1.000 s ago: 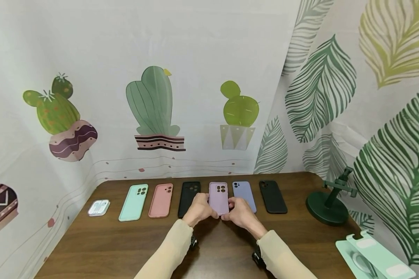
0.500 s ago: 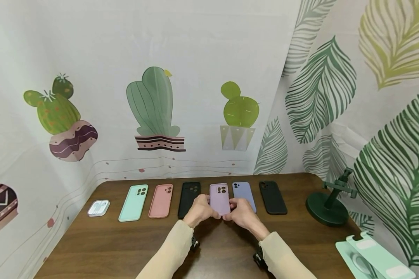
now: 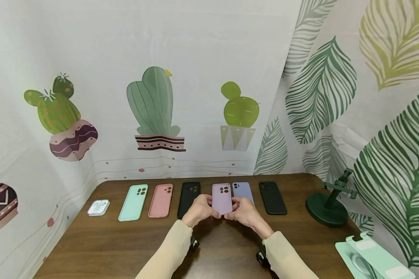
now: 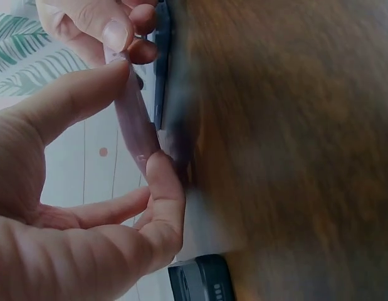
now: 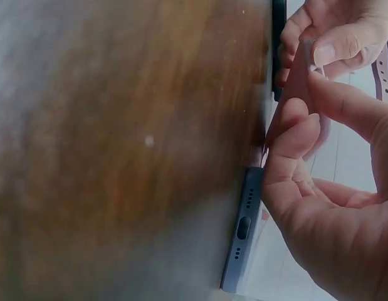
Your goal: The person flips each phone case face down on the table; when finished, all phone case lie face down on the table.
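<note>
Left hand (image 3: 199, 209) + right hand (image 3: 246, 213) pinch lilac phone case (image 3: 222, 198) near its lower end, between a black case (image 3: 189, 195) and blue case (image 3: 242, 190).

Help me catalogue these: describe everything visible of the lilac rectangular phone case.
The lilac phone case looks like smooth plastic, with rounded corners and camera openings toward its far end. The left hand holds its left side, the right hand its right, thumbs at the near end. It seems tilted over the brown wooden table, back toward the viewer, between a black case and a blue case; table contact is unclear.
</note>
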The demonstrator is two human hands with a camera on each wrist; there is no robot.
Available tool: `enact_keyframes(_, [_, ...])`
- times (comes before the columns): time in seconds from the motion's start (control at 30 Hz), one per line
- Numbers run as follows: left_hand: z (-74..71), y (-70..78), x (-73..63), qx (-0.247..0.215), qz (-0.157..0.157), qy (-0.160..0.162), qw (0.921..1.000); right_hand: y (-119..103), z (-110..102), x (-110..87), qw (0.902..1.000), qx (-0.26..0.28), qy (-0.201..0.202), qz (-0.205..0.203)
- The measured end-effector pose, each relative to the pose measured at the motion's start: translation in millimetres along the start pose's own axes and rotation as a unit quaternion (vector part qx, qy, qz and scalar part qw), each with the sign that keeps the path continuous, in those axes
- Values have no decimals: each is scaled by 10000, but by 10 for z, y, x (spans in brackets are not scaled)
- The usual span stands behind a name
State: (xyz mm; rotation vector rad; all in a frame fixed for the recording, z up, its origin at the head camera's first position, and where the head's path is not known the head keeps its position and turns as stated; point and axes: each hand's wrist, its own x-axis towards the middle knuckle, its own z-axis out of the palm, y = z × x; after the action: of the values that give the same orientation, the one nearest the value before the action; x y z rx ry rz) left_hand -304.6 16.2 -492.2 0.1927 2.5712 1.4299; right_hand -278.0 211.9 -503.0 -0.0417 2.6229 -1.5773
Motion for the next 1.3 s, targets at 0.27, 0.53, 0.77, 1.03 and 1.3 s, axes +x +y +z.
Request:
enact_keyframes(0.27, [-11, -13, 0, 21, -16, -48, 10000, 4, -17, 23, 9995, 127, -228, -174])
enact_keyframes(0.53, [-33, -33, 21, -43, 58, -171, 9998, 4, -14, 45, 9989, 306, -326, -105])
enact_keyframes(0.77, [-37, -56, 20, -139, 23, -256, 9996, 13, -10, 48, 9990, 283, -314, -164])
enact_keyframes(1.03, [-28, -52, -10, -277, 54, -294, 9992, -8, -13, 4, 9993, 50, -295, -210])
enact_keyframes(1.3, [75, -27, -40, -495, -188, -85, 9986, -31, -7, -39, 9985, -276, -250, -393])
